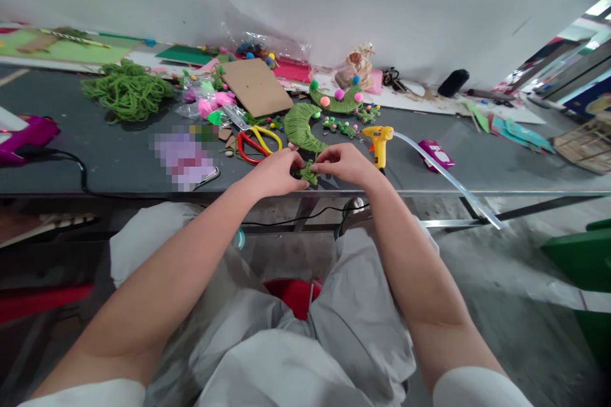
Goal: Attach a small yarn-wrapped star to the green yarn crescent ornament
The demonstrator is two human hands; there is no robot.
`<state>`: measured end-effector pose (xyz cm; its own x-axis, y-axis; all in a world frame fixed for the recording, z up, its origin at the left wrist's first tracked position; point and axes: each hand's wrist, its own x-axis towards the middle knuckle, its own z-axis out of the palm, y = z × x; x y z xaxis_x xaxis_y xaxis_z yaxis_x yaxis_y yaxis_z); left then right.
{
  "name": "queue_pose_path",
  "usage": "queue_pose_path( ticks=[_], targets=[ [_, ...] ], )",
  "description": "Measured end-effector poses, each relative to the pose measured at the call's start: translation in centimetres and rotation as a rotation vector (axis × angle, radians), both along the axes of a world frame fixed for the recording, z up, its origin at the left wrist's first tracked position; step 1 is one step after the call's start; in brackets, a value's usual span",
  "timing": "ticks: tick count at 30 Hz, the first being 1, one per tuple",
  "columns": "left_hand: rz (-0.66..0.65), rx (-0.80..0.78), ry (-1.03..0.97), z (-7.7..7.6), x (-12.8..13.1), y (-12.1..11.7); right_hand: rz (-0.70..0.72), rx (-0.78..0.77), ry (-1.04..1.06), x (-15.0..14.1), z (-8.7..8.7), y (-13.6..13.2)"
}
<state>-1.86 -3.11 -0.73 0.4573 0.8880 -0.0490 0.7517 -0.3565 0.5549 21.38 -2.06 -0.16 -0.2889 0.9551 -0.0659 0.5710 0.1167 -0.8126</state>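
Note:
Near the table's front edge, a small green yarn-wrapped piece (309,172), apparently star-shaped, is between my two hands. My left hand (279,172) grips it from the left, thumb and fingers closed on its side. My right hand (347,162) is closed in a pinch at its upper right; whether a loose strand is in the fingertips I cannot tell. Just beyond them lies a crescent wrapped in green yarn (301,127). Another green crescent with coloured pompoms (338,100) lies farther back. Red-and-yellow-handled scissors (260,143) are left of my hands, and a yellow glue gun (379,140) stands to the right.
A heap of green yarn (128,90) and a cardboard sheet (258,86) lie at the back left. A phone (184,162) is near the left front. A long clear glue stick (449,178) sticks out past the table edge, by a purple packet (435,156).

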Motion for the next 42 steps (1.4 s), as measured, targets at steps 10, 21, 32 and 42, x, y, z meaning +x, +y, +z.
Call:
queue_pose_path(
  ticks=[10,21,32,42],
  targets=[
    [-0.002,0.006,0.003,0.0,0.0,-0.1,-0.026,0.075,0.003,-0.3,-0.4,0.2],
    [0.013,0.004,0.012,-0.1,0.2,-0.1,-0.071,0.18,-0.04,-1.0,-0.3,0.3],
    [0.015,0.014,0.016,0.0,0.1,-0.4,-0.132,0.098,-0.116,-0.3,-0.1,0.3],
    [0.0,0.033,0.007,-0.4,0.0,0.0,-0.04,0.057,-0.02,-1.1,-0.4,0.6]
  ],
)
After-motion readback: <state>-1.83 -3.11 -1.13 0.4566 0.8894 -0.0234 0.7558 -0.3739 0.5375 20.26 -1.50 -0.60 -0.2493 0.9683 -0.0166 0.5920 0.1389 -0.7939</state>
